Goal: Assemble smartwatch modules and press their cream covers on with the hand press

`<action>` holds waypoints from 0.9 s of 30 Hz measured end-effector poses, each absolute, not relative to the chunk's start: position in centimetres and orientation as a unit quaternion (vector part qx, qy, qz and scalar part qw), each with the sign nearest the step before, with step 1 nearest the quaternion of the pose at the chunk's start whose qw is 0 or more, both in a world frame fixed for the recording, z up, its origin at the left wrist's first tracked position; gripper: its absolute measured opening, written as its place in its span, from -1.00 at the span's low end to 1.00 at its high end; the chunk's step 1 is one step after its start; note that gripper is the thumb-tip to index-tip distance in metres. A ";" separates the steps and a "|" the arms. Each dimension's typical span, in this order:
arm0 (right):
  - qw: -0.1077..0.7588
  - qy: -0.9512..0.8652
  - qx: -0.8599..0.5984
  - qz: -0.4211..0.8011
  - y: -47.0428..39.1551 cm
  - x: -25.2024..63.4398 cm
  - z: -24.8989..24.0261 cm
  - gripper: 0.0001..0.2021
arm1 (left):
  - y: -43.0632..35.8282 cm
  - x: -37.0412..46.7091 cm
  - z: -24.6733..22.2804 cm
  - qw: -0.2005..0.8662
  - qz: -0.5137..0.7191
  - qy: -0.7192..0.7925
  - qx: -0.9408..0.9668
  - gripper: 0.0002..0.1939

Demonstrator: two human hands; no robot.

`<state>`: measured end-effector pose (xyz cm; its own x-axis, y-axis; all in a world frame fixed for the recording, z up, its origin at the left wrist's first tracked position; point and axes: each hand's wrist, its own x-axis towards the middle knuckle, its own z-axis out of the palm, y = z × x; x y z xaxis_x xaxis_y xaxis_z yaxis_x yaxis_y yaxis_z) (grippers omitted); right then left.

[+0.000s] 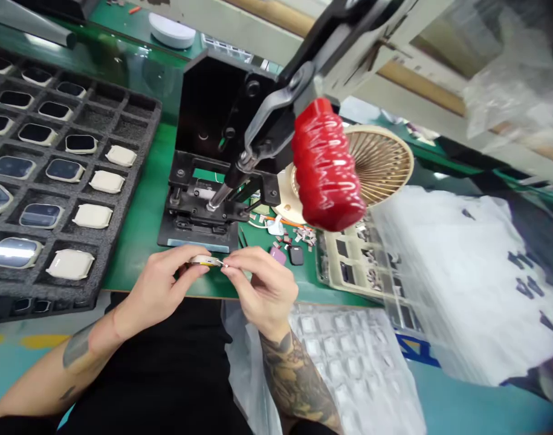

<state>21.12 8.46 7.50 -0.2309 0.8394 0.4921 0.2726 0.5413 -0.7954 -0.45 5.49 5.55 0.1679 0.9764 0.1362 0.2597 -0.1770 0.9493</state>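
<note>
My left hand (pixel 170 281) grips a thin pale watch case (pixel 204 260) edge-on between thumb and fingers. At the case's right end, the thumb and forefinger of my right hand (pixel 262 284) pinch a tiny part that is too small to name. Both hands are in front of a black toggle press (pixel 201 226), below its base and apart from its clamp. The press's lever ends in a red ribbed handle (pixel 328 169) above and to the right. Just right of my right hand lie a purple square piece (pixel 278 255) and a black square piece (pixel 296 255).
A dark foam tray (pixel 135 130) at left holds several watch cases. A beige fan (pixel 382 163) stands behind the red handle. Small loose parts (pixel 303 235) lie on the green mat. At right are a compartment box (pixel 333 278) and white plastic sheets (pixel 462 260); a clear blister tray (pixel 349 362) is below.
</note>
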 end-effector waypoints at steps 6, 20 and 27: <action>0.413 -0.788 -0.386 0.243 8.7 21.1 8.2 -0.82 | 5.4 -0.4 5.1 0.374 0.430 0.481 0.667 -0.83; 0.339 -0.852 -0.368 0.154 7.8 20.3 7.9 -0.52 | 5.3 -0.6 5.6 0.417 0.418 0.512 0.623 -0.89; 0.366 -0.861 -0.352 0.040 7.1 18.8 5.6 -0.46 | 5.5 -1.1 5.6 0.443 0.404 0.510 0.617 -0.79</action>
<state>18.83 7.12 5.62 -0.4844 0.6358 0.6009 0.5767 0.7486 -0.3272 -1.14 5.54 5.63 0.1529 0.9872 0.0465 0.2717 -0.0872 0.9584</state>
